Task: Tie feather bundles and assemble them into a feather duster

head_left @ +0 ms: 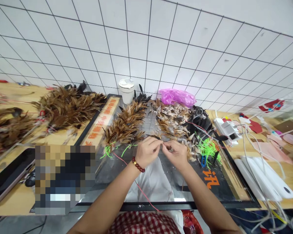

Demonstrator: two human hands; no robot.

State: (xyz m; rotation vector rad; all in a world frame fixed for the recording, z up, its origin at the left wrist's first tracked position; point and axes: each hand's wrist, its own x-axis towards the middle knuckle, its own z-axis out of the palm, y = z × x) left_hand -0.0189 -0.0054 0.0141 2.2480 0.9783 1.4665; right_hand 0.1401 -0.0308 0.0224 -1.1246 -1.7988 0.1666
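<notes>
My left hand (147, 150), with a red bead bracelet (137, 164) at the wrist, and my right hand (176, 152) meet over a dark mat (211, 182). Both have fingers pinched together on something small between them, perhaps a feather, too small to name. A red thread (141, 191) trails from under the left hand toward my lap. A bundle of brown feathers (125, 125) tied with green strings lies just left of the hands. Loose pale-brown feathers (172, 118) are heaped behind the right hand. Green cords (207, 148) lie to the right.
A white lidded cup (126, 90) and a pink plastic bag (177, 96) stand by the tiled wall. More brown feather bundles (65, 105) cover the wooden table at left. A white power strip (227, 129), cables and white sheets (263, 177) lie at right.
</notes>
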